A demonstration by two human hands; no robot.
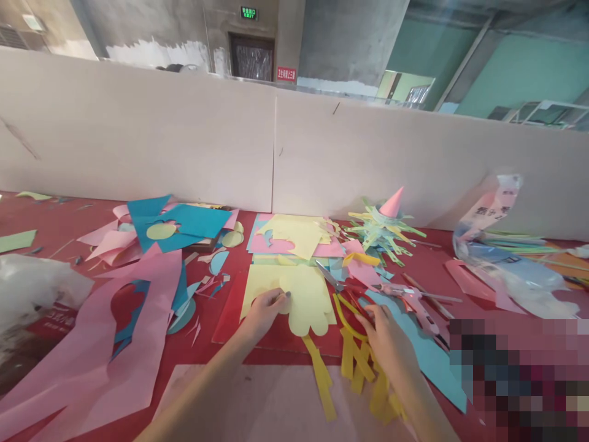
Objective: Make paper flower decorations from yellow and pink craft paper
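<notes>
My left hand rests on the red table with its fingers curled, pinching the left edge of a yellow paper cut-out with scalloped lower lobes. My right hand reaches down over a pile of yellow paper strips, fingers bent and touching them beside a curved yellow strip. Scissors with red handles lie just beyond both hands. A pink glue gun lies to the right of the scissors.
Pink sheets with cut holes cover the left. Blue sheets and a yellow-pink stack lie further back. A green strip figure with a pink cone stands by the beige partition. A plastic bag lies right.
</notes>
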